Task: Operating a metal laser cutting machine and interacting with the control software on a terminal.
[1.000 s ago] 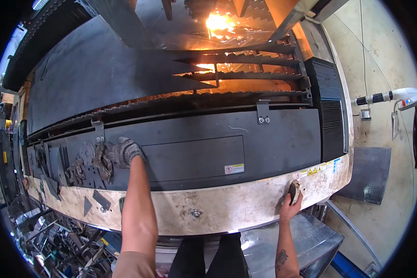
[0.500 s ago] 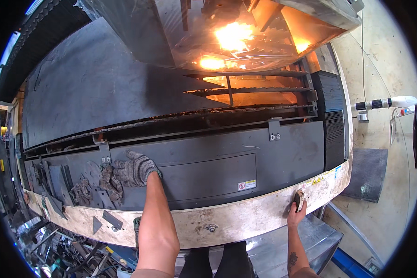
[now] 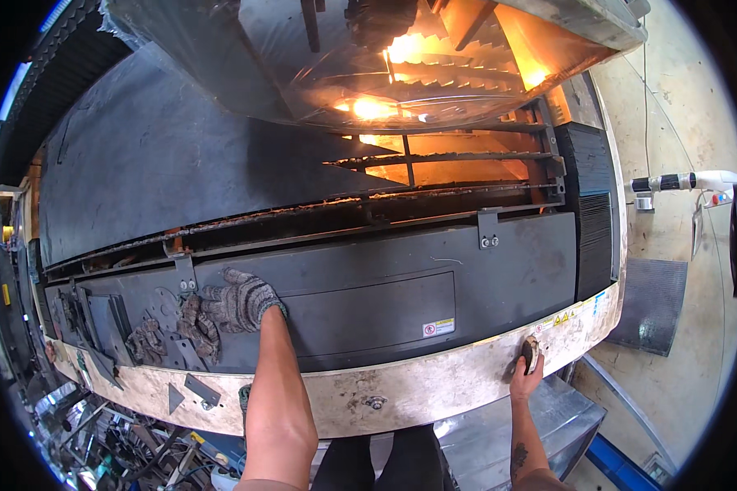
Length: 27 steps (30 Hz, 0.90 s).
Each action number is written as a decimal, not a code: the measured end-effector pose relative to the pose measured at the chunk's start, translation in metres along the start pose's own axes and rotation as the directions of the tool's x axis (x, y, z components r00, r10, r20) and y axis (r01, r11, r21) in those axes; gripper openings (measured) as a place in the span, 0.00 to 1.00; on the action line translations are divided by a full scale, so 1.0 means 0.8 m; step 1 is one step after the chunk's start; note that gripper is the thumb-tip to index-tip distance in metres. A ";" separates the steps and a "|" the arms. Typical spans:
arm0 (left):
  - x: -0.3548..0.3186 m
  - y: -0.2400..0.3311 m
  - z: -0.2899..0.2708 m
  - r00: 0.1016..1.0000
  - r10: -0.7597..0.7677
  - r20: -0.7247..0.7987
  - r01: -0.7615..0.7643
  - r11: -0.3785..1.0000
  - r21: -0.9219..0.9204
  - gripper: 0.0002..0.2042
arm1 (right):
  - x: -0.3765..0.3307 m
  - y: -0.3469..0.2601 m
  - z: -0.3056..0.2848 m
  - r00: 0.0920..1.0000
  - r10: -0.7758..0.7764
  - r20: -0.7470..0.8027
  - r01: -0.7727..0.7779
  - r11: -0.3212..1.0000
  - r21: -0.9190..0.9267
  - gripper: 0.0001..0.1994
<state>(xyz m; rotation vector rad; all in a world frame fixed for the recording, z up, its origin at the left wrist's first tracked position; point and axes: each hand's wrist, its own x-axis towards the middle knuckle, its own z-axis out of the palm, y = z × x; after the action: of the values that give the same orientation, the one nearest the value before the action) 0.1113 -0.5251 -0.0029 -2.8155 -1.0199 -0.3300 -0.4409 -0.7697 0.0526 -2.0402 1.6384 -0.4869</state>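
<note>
My left hand (image 3: 241,303), in a grey striped knit glove, lies with its fingers spread on the dark front panel (image 3: 368,319) of a large cutting machine. Just left of it are crumpled dirty gloves (image 3: 198,327) and cut flat metal pieces (image 3: 165,304). My bare right hand (image 3: 524,380) is at the pale, stained front ledge (image 3: 442,389), closed around a small rounded object (image 3: 532,353), dark with a pale tan face; its kind is unclear. Behind the panel, a dark metal sheet (image 3: 164,155) rests on slats, with jagged points at its right end.
Orange light and bright flame-like spots (image 3: 373,108) glow beneath the overhead hood (image 3: 254,57). Toothed slats (image 3: 467,157) show at right. Scrap metal (image 3: 115,446) is heaped at lower left. A metal box (image 3: 499,425) stands below the ledge, and a dark mat (image 3: 647,307) lies at right.
The bright glow under the hood has shrunk and shifted, so more toothed slats show there. The view has moved slightly. Both hands stay in the same places.
</note>
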 end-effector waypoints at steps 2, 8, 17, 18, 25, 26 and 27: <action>-0.002 0.004 -0.014 1.000 -0.003 0.014 0.003 1.000 0.006 0.33 | 0.001 -0.004 -0.004 1.000 0.020 0.017 -0.020 1.000 0.000 0.16; 0.000 0.003 -0.020 0.999 0.014 0.047 -0.015 1.000 0.015 0.32 | 0.003 0.017 -0.003 0.998 -0.053 -0.034 0.051 0.996 -0.070 0.18; -0.005 0.000 -0.005 0.998 0.054 -0.044 -0.051 0.996 0.067 0.31 | 0.002 0.025 -0.010 1.000 0.013 0.021 -0.011 0.997 -0.075 0.17; -0.002 -0.002 -0.001 0.998 0.038 -0.041 -0.036 0.998 0.050 0.31 | 0.002 0.018 -0.008 1.000 0.013 0.025 -0.011 0.997 -0.072 0.17; 0.001 -0.007 0.017 0.999 0.025 -0.036 -0.024 0.999 0.038 0.32 | 0.004 0.004 -0.006 1.000 0.000 0.025 0.001 0.998 -0.056 0.16; -0.004 -0.001 0.001 0.999 0.026 -0.031 -0.025 0.999 0.040 0.32 | 0.004 0.007 -0.009 1.000 0.007 0.031 -0.005 0.997 -0.076 0.17; -0.005 0.005 -0.019 1.000 0.007 0.022 -0.008 1.000 0.012 0.32 | 0.003 0.006 -0.008 0.999 0.007 0.032 -0.005 0.997 -0.075 0.17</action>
<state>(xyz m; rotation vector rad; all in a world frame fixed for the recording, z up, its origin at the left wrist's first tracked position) 0.1089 -0.5336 0.0104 -2.8176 -1.0120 -0.2918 -0.4477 -0.7740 0.0556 -2.0854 1.6667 -0.3930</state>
